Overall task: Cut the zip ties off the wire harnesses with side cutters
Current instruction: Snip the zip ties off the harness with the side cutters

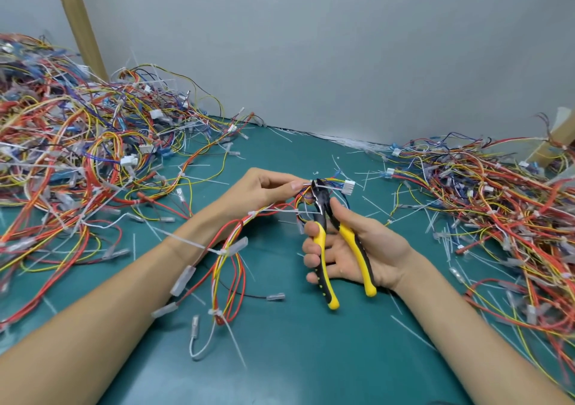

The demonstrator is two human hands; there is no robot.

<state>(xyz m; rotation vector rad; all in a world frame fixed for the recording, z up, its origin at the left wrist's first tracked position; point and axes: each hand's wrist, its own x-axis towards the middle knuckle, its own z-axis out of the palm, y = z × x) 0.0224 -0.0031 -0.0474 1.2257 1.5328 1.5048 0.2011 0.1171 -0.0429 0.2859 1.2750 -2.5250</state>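
Side cutters with yellow-and-black handles stand nearly upright in my right hand, fingers curled round the left handle and the right handle lying against my palm, so the hand is clamped on the tool. Its dark jaws are at a white zip tie on the wire harness, which I pinch just left of the blades between the thumb and fingers of my left hand, closed on the bundle. Whether the blades have met I cannot tell. The harness is a slack run of red, orange, yellow and white wires: one end carries a white connector just right of the cutters, while the rest loops down over my left forearm toward me, bound by more white ties and ending in clear-sleeved terminals. It hangs above the middle of the green bench, which is strewn with thin white tie offcuts. Tangled heaps of harnesses sit to the left and to the right. A plain grey wall closes the back, with a tan board leaning in the left corner.
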